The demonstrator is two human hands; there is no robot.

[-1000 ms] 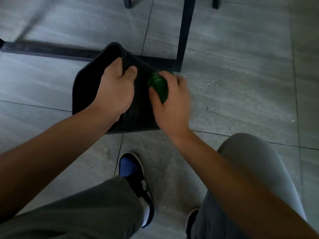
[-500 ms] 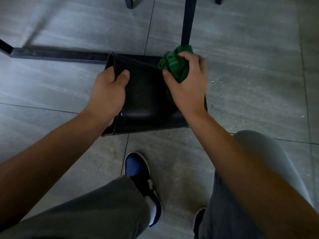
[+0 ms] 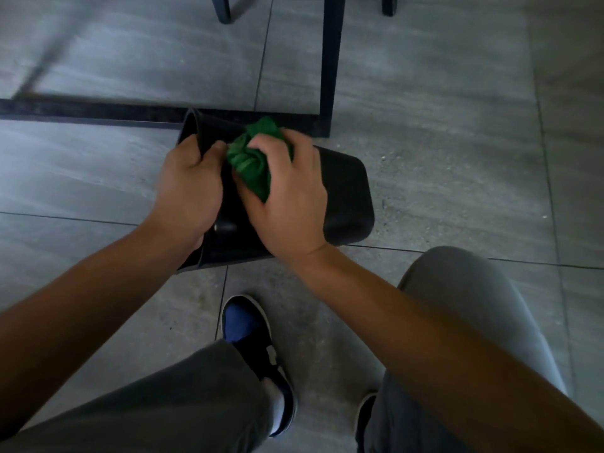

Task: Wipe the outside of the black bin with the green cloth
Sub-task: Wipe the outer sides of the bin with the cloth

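The black bin point(image 3: 346, 194) lies tipped on its side on the grey tiled floor point(image 3: 441, 132), open mouth toward the left, closed rounded-corner base toward the right. Its plastic is smooth and dark with a soft sheen along the base edge, and a small round knob shows on the near wall just under the left wrist. The left hand point(image 3: 189, 188) grips the rim, fingers curled over the lip and thumb on the outer wall, steadying it. Right beside it, the right hand point(image 3: 287, 197) clutches the green cloth point(image 3: 251, 165), bunched into a crumpled wad, fingers wrapped over the top and thumb underneath, pressing it down on the bin's upturned side near the rim. The cloth is bright green, creased and folded, poking out above the knuckles and between thumb and fingers. The two hands are nearly touching. Behind the bin, a black metal frame point(image 3: 328, 67) runs along the floor and up. Below, a blue and black shoe point(image 3: 251, 341) stands on the tiles between grey trouser legs point(image 3: 157, 407).
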